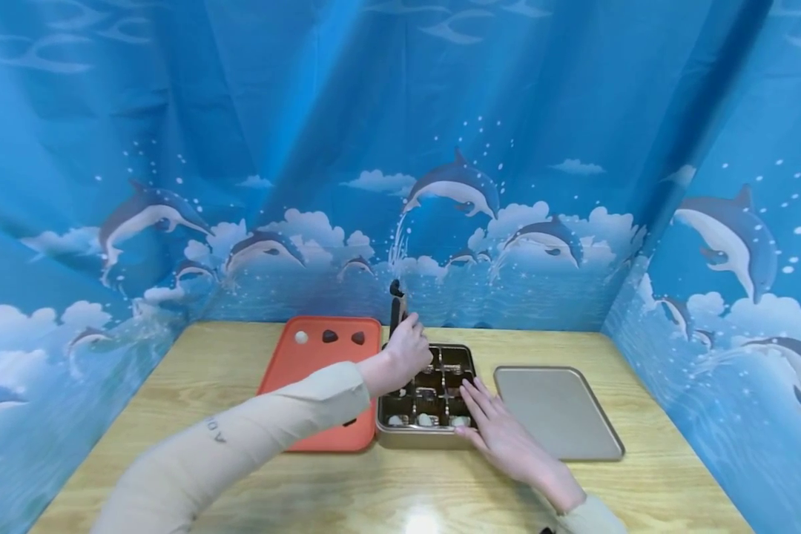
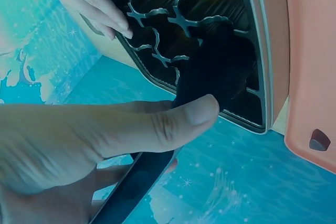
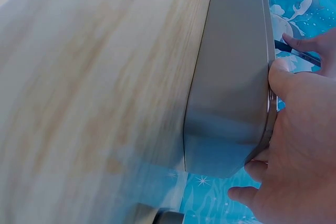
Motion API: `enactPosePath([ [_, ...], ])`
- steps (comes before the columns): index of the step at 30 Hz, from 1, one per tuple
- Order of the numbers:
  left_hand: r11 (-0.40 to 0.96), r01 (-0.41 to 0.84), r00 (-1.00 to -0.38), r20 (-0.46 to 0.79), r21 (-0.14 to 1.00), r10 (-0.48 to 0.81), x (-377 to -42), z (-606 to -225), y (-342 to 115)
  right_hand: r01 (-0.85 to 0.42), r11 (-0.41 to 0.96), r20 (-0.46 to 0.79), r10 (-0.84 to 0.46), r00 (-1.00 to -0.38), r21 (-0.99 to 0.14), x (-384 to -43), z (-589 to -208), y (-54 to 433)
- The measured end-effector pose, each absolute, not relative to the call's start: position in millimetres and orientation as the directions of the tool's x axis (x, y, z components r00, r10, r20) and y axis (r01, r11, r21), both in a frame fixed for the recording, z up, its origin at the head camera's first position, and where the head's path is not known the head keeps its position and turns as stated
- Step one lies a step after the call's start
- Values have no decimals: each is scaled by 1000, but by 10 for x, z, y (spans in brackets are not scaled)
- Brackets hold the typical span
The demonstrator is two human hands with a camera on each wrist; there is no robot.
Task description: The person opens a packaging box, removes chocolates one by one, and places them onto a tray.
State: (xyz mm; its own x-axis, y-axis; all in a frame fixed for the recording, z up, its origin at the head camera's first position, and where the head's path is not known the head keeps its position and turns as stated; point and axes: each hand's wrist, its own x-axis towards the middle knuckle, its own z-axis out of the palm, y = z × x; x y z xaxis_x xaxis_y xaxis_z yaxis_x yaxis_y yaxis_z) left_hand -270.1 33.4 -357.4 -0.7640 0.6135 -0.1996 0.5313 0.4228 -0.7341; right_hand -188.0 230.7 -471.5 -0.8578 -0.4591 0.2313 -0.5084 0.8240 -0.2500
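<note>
My left hand grips black tongs over the left side of a bronze-coloured metal pan. Pointing down, the dark head of the tongs is at the pan's far left compartments, and whether it holds anything cannot be seen. A dark divider splits the pan into several compartments. Pale lumps lie in the row nearest me. My right hand rests on the pan's near right corner, fingers extended along its right edge; the right wrist view shows the thumb touching the rim.
Left of the pan lies a red board bearing a white piece and dark wedge-shaped pieces. A flat bronze lid lies to the right. Behind the wooden table hangs a blue dolphin curtain.
</note>
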Motion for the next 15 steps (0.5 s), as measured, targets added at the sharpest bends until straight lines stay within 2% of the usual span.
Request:
enactPosePath([
  [8, 409, 512, -770, -192, -755, 609, -2602, -3611, 356, -501, 826, 214, -457, -863, -259, -1877, -4724, 2299],
  [15, 449, 534, -791, -237, -716, 564, -2708, -3639, 354, -504, 825, 232, -453, -861, -258, -1887, -4726, 2297],
])
